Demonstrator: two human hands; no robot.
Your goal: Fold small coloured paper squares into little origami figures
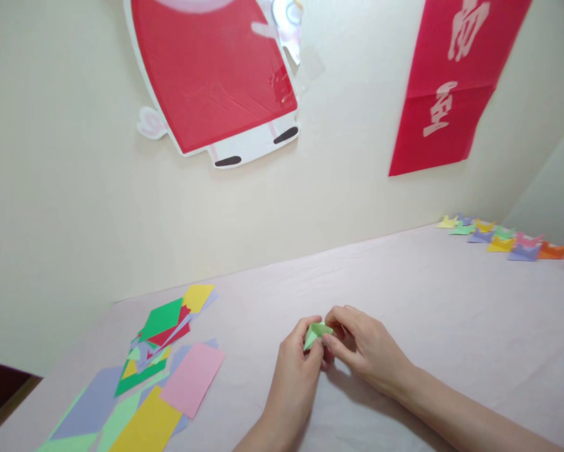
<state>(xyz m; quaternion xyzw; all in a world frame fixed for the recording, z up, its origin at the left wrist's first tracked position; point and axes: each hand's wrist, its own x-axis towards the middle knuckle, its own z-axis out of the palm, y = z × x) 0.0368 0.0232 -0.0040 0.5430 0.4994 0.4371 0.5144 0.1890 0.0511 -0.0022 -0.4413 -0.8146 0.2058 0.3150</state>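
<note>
A small folded piece of light green paper (pixel 315 334) is held between my two hands, just above the pale cloth. My left hand (pixel 297 361) grips its left side, with the thumb in front and fingers behind. At its right end, my right hand (pixel 364 345) pinches the paper between thumb and fingers. Creases and a pointed, triangular shape show on the paper. My fingers cover its lower and right parts.
Loose coloured sheets, among them a pink sheet (pixel 194 378) and a green sheet (pixel 163 318), lie scattered at the left. Several folded paper figures (pixel 502 243) stand in rows at the far right. The wall (pixel 282 220) rises behind the cloth-covered surface (pixel 404 289).
</note>
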